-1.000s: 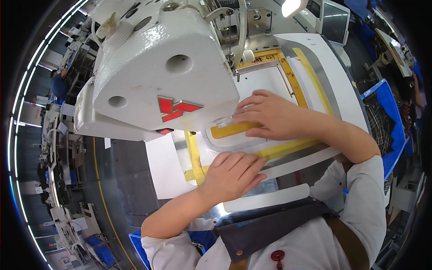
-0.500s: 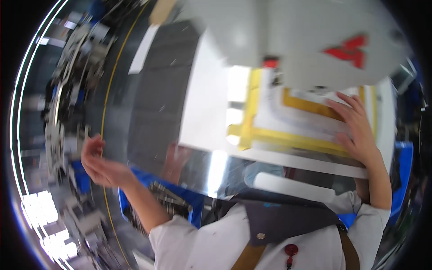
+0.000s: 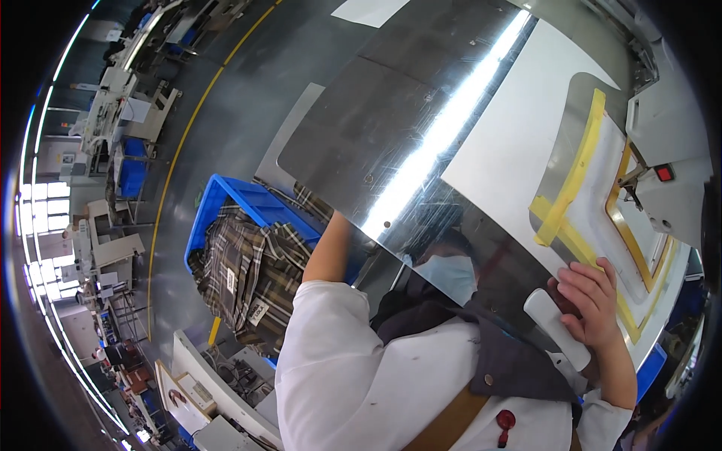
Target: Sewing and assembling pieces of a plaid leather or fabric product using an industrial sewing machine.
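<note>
My left forearm [image 3: 329,248] reaches over the near side of a blue crate [image 3: 218,197] and passes behind the table edge; the hand itself is hidden there. Brown plaid shirts [image 3: 244,274] with paper tags fill that crate. My right hand [image 3: 590,301] rests at the front edge of the white work surface [image 3: 496,158], fingers loosely extended and holding nothing. Beside it lies a sewing template [image 3: 575,165] edged with yellow tape. A white rounded bar [image 3: 555,328] sits just below the right hand.
A white sewing machine head [image 3: 669,199] stands over the template at the right. Shiny metal sheeting [image 3: 361,128] covers the table's left part. Another blue bin [image 3: 651,372] is at the lower right. A yellow floor line [image 3: 180,143] and other workstations [image 3: 98,248] lie further left.
The view has swung left, bringing the crate of shirts into fuller sight. My left hand has gone from raised in the air to behind the table edge. My right hand has drawn back from the template.
</note>
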Tool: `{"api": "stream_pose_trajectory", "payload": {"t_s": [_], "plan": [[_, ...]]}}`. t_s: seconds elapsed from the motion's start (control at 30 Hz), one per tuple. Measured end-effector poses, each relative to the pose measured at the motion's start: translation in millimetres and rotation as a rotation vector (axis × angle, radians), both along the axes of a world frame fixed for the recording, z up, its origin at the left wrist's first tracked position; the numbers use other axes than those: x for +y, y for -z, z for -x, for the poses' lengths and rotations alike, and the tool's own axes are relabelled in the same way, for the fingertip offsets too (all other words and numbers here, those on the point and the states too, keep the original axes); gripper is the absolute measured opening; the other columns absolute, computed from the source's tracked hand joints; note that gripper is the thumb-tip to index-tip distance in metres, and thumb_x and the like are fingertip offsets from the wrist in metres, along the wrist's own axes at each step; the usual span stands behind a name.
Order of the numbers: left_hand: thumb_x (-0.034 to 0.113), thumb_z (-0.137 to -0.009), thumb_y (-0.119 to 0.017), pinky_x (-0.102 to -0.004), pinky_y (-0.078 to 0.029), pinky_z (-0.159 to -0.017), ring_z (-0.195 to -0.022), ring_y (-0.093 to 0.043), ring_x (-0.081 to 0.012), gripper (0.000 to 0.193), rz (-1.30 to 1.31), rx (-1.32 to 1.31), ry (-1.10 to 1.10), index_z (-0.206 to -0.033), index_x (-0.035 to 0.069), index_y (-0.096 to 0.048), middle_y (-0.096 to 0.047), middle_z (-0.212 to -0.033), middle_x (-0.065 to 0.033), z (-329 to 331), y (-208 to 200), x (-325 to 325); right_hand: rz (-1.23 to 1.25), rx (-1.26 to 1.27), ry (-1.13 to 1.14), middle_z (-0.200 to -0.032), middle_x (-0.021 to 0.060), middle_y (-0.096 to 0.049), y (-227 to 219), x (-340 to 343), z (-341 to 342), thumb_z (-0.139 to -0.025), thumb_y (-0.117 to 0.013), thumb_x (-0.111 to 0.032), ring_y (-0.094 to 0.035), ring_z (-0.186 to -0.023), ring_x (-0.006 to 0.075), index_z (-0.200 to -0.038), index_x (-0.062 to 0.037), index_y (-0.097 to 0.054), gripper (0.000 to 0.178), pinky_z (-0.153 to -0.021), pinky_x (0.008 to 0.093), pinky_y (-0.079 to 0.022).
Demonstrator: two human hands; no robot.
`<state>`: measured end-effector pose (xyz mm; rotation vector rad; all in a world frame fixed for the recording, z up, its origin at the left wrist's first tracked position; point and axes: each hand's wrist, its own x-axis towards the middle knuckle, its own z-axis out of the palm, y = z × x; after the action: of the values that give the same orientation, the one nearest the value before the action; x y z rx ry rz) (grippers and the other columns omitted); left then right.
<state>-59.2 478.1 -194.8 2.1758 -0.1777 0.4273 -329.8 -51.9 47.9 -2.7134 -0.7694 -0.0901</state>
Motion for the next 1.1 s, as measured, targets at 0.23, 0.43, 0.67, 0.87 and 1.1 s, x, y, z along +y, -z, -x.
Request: {"api": "stream_pose_trajectory", "payload": {"t_s": [0.23, 0.43, 0.67, 0.87, 1.1], "plan": [[0.022, -0.088, -0.059, -0.0412, -0.048, -0.093, -0.098, -0.064, -0.0285, 0.029, 0.468, 0.37, -0.06, -0.109, 0.002, -0.064, -0.068, -0.107, -0.0124, -7.9, 0.7, 4.5, -0.031, 0.004, 0.063, -0.117, 0.0085, -0.063, -3.8, 1.6, -4.5, -0.089, -0.059, -0.04, -0.058, -0.11, 0.03, -0.11, -0.0096, -0.062, 0.037, -0.103, 0.0508, -0.035], [0.02, -0.087, -0.059, -0.0418, -0.048, -0.094, -0.098, -0.064, -0.0281, 0.027, 0.834, 0.67, -0.12, -0.106, 0.002, -0.065, -0.068, -0.106, -0.0126, -13.2, 2.4, 19.3, -0.047, 0.012, 0.061, -0.115, 0.0088, -0.063, -3.2, 1.8, -6.6, -0.088, -0.061, -0.037, -0.058, -0.109, 0.0306, -0.109, -0.0092, -0.062, 0.035, -0.103, 0.0507, -0.036], [0.018, -0.077, -0.057, -0.0424, -0.049, -0.093, -0.099, -0.065, -0.0291, 0.031, 1.339, 0.44, 0.22, -0.099, -0.002, -0.066, -0.069, -0.104, -0.0147, -19.0, -58.6, 123.1, -0.096, -0.004, 0.05, -0.115, 0.0077, -0.064, -6.4, 6.9, -13.0, -0.085, -0.065, -0.033, -0.059, -0.107, 0.0286, -0.107, -0.0099, -0.063, 0.032, -0.102, 0.0502, -0.036], [0.031, -0.072, -0.066, -0.0378, -0.055, -0.083, -0.092, -0.067, -0.0266, 0.053, 1.039, 0.436, 0.523, -0.111, -0.005, -0.059, -0.068, -0.103, -0.017, 35.5, -258.8, -26.8, -0.15, -0.166, -0.097, -0.126, 0.0052, -0.06, -10.9, 28.4, -47.8, -0.083, -0.067, -0.016, -0.058, -0.114, 0.0246, -0.117, -0.0148, -0.061, 0.035, -0.102, 0.0459, -0.039], [0.008, -0.089, -0.058, -0.0335, -0.052, -0.078, -0.09, -0.065, -0.0215, 0.025, -0.012, 0.492, 0.995, -0.112, -0.001, -0.055, -0.066, -0.094, -0.009, 60.0, -262.7, -232.3, 0.07, -0.606, -0.255, -0.13, 0.0047, -0.057, 6.6, 87.9, -121.1, -0.082, -0.056, -0.013, -0.05, -0.126, 0.0225, -0.119, -0.0102, -0.061, 0.038, -0.1, 0.0425, -0.043]]}}
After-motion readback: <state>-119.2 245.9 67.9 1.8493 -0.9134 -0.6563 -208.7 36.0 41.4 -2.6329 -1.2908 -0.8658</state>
